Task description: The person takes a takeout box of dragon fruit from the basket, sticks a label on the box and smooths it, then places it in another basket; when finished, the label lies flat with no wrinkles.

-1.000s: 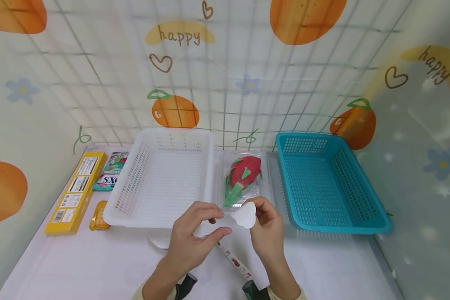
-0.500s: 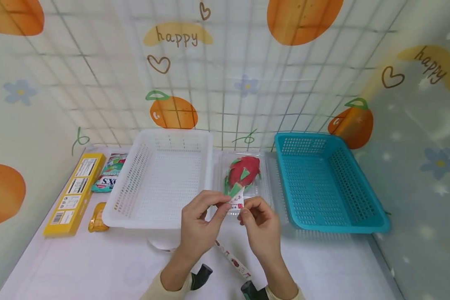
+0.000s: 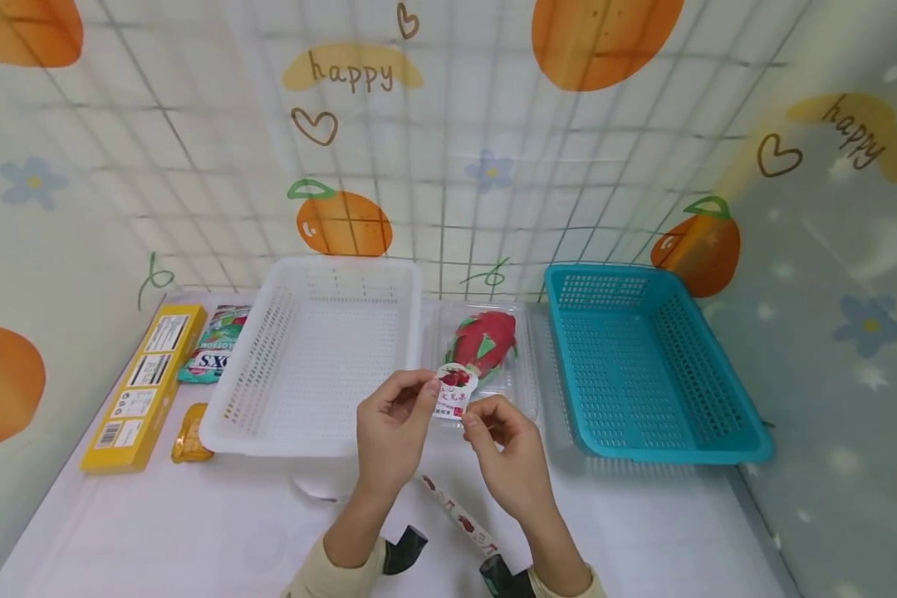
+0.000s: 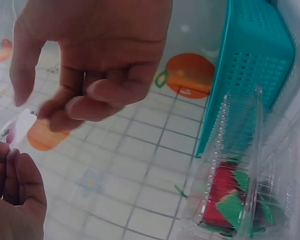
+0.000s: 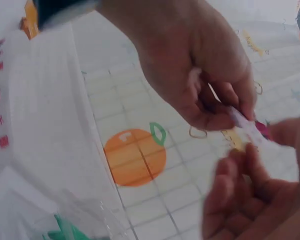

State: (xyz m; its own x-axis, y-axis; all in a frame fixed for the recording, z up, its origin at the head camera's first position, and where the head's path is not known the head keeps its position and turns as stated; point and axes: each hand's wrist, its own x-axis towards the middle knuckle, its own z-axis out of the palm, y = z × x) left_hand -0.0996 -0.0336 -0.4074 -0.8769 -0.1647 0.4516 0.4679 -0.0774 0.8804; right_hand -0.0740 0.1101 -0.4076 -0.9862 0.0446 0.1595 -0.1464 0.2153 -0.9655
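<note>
Head view: both hands up over the near edge of the table [image 3: 157,531], between the two baskets; left hand [image 3: 393,423] pinches the left edge of a small sticker label [image 3: 453,390] between thumb and curled fingers; right hand [image 3: 502,453] pinches its lower edge, fingers curled too; label faces the camera, red fruit print on top, red text below; it sits in the air just in front of a clear clamshell box [image 3: 526,365] holding a dragon fruit [image 3: 486,339]; box lies between white basket [image 3: 314,353] and teal basket [image 3: 646,357]; a strip of more stickers [image 3: 456,513] lies on the table under the hands; far left: yellow box [image 3: 144,386], green snack pack [image 3: 213,345], small orange packet [image 3: 189,434].

Left wrist view: left hand [image 4: 90,65] fills the top, fingers curled, fingertips meeting on the label [image 4: 20,127], seen only as a pale blurred edge; right hand [image 4: 12,200] at lower left, fingertips at the same label; clamshell box [image 4: 240,175] with the dragon fruit [image 4: 225,200] lower right, teal basket [image 4: 255,60] behind it.

Right wrist view: blurred; left hand [image 5: 200,75] pinches the label [image 5: 247,125] edge-on; right hand [image 5: 245,200] fingers curled just under it, touching its lower edge.
</note>
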